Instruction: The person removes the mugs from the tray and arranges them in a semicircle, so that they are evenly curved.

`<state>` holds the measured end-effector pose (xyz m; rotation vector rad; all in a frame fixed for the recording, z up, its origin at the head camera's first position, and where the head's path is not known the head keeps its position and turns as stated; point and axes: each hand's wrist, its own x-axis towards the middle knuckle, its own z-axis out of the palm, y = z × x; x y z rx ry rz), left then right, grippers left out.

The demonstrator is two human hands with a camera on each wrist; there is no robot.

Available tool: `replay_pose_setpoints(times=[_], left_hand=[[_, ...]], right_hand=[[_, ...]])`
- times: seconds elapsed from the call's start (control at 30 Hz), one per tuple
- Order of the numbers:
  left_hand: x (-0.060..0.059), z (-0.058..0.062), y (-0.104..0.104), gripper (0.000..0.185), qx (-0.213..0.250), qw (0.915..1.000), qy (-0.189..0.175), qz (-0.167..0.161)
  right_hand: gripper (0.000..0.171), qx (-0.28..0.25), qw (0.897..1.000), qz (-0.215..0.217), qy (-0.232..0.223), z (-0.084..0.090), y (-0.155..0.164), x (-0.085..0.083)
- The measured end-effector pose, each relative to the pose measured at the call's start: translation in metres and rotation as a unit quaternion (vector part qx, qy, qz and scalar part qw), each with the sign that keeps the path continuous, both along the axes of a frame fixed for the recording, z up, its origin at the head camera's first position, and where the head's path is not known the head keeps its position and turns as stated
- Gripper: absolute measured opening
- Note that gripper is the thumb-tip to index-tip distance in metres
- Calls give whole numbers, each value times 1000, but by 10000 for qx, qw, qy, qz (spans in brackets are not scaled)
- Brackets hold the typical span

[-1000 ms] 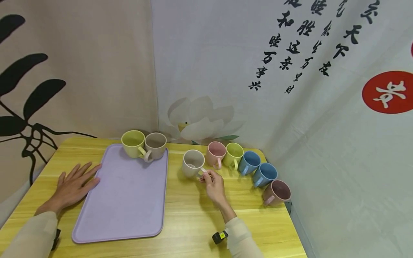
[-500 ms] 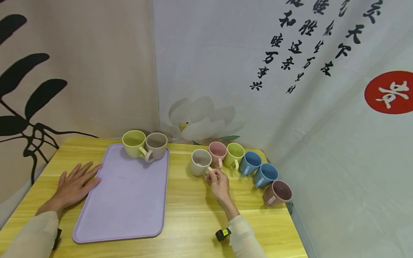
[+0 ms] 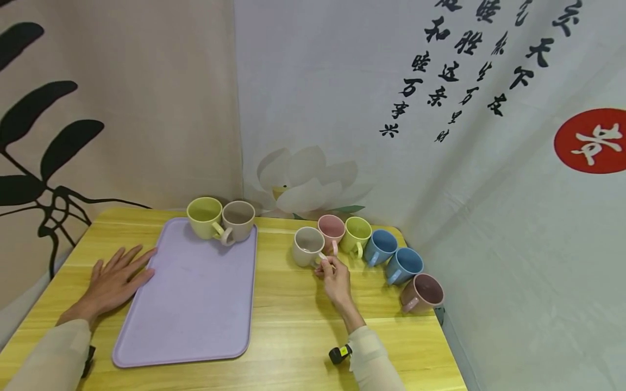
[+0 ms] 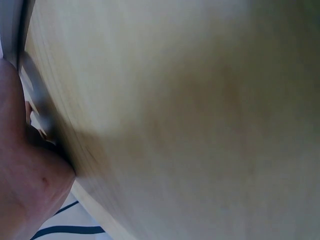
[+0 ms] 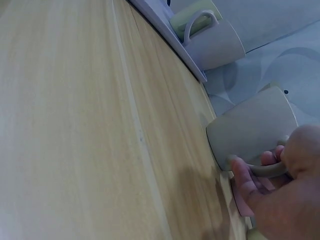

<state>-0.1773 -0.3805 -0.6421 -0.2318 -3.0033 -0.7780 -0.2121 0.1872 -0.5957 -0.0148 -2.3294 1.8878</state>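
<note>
Wooden table [image 3: 288,336]: right hand [image 3: 336,279] pinches beige mug [image 3: 307,247] handle; left hand [image 3: 114,282] flat, fingers spread, beside tray [image 3: 191,304].

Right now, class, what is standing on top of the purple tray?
Two mugs stand at the purple tray's far end: a green mug and a beige mug. What is under them is covered.

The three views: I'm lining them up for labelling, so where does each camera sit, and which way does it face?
Head: above, looking forward and down at the table, tray, mugs, both hands.
Left wrist: close under the left hand, facing blurred tabletop.
Right wrist: low along the table, facing the right hand pinching the beige mug by its handle.
Head and right wrist share that mug.
</note>
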Motion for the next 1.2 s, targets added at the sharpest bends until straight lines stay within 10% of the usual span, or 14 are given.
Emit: replay_pose_setpoints(times=[1.2], left_hand=[[-1,0,0,70,8,10000,-16,13]], right_hand=[[52,847,9953,445,118,5,18,13]])
